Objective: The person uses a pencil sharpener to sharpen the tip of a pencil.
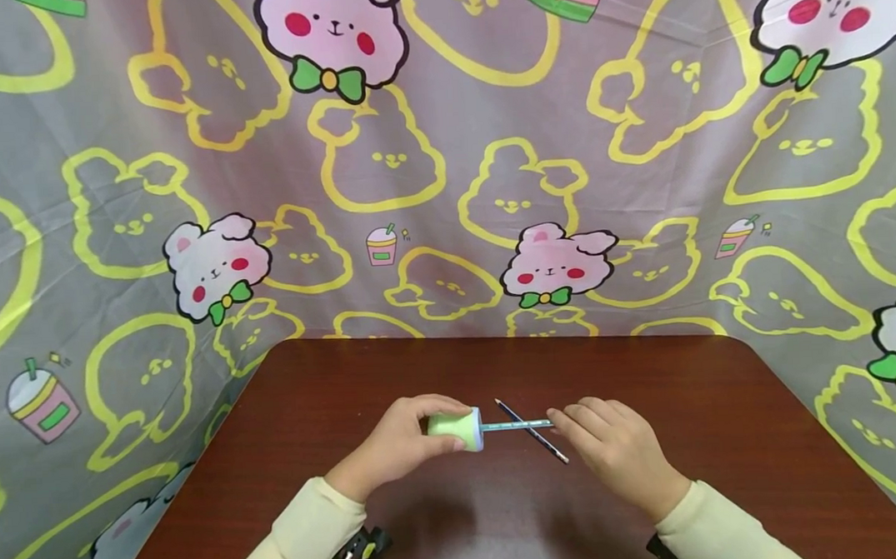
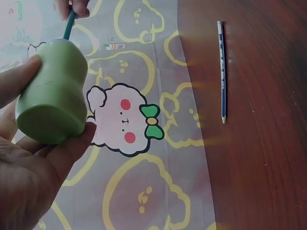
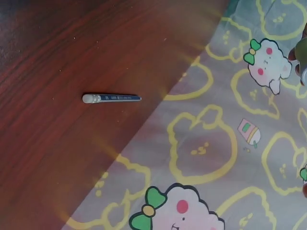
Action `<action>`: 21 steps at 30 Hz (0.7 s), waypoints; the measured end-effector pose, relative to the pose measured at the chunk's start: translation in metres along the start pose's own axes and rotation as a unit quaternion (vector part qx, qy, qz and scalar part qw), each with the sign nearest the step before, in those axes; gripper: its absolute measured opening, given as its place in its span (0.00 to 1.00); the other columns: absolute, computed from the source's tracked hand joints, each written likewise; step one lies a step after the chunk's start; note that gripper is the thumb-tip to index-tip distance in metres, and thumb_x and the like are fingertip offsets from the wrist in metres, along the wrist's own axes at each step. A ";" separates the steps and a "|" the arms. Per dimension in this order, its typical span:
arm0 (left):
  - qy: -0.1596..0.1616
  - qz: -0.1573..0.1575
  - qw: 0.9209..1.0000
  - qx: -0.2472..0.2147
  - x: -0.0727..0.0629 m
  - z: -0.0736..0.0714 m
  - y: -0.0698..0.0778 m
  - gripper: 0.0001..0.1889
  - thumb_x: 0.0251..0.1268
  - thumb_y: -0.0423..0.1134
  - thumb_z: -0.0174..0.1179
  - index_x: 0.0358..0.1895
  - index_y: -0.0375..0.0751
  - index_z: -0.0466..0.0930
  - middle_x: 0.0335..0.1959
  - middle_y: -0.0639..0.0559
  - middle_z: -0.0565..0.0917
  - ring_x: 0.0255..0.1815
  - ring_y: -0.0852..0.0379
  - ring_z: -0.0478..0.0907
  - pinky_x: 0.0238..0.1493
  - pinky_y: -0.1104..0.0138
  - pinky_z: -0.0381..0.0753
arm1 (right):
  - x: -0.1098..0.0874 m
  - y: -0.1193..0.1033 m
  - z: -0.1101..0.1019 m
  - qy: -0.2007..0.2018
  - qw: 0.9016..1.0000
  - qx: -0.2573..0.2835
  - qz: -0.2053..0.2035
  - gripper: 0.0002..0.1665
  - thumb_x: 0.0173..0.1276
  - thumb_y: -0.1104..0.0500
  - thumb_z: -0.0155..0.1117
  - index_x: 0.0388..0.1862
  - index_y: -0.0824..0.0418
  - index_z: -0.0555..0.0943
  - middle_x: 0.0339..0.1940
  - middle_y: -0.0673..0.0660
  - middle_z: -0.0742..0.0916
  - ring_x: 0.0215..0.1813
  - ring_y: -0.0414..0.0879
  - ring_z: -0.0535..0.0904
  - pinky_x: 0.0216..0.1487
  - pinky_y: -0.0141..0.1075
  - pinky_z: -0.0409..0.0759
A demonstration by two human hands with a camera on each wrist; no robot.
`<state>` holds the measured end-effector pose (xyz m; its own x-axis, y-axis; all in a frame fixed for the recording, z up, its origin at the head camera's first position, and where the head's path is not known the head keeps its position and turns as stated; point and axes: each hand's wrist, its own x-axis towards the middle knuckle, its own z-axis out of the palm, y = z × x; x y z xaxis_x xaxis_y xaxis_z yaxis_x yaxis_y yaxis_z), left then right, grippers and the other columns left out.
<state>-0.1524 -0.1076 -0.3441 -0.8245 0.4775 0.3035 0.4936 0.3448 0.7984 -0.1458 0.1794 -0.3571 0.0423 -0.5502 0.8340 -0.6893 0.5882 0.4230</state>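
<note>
My left hand (image 1: 402,440) grips a light green, waisted pencil sharpener (image 1: 451,429) with a pale rim, held on its side above the table. A light blue pencil (image 1: 507,426) has one end in the middle of that rim, while the fingers of my right hand (image 1: 616,443) pinch its other end. In the left wrist view the sharpener (image 2: 55,93) shows its rounded base, thumb and fingers around it. The pencil's inner end is hidden. Below lies a dark blue pencil (image 1: 551,448) with a white end, also seen in the right wrist view (image 3: 117,98).
The brown wooden table (image 1: 347,384) has rounded far corners. A grey cloth (image 1: 445,221) with yellow outlines and cartoon faces hangs behind it and along both sides. Black straps (image 1: 355,550) sit on the wrists over pale sleeves.
</note>
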 end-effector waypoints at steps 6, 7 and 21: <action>-0.001 0.024 1.000 0.013 0.000 0.003 0.004 0.17 0.51 0.29 0.71 0.48 0.34 0.85 0.47 0.46 0.86 0.50 0.51 0.80 0.48 0.69 0.76 | -0.003 -0.005 0.000 -0.022 0.998 0.026 0.044 0.19 0.76 0.58 0.51 0.29 0.63 0.84 0.24 0.50 0.83 0.23 0.42 0.75 0.21 0.32 0.72; 0.000 0.032 0.999 0.018 0.000 0.004 0.003 0.17 0.51 0.29 0.71 0.48 0.34 0.85 0.47 0.46 0.86 0.50 0.51 0.81 0.49 0.69 0.76 | -0.003 -0.007 -0.001 -0.039 0.996 0.037 0.065 0.20 0.76 0.56 0.50 0.29 0.62 0.84 0.23 0.49 0.83 0.23 0.41 0.75 0.21 0.32 0.73; -0.010 0.123 0.985 0.118 -0.004 0.006 0.001 0.17 0.47 0.28 0.72 0.44 0.36 0.87 0.48 0.48 0.85 0.51 0.52 0.80 0.49 0.67 0.78 | 0.006 0.006 -0.013 -0.401 0.634 0.457 0.477 0.09 0.67 0.59 0.64 0.32 0.63 0.85 0.18 0.50 0.80 0.22 0.39 0.75 0.24 0.34 0.77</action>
<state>-0.1468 -0.1044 -0.3474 -0.6673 0.5859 0.4599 0.7304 0.3938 0.5581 -0.1402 0.1870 -0.3451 -0.8388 -0.5424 -0.0482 -0.2711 0.4928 -0.8268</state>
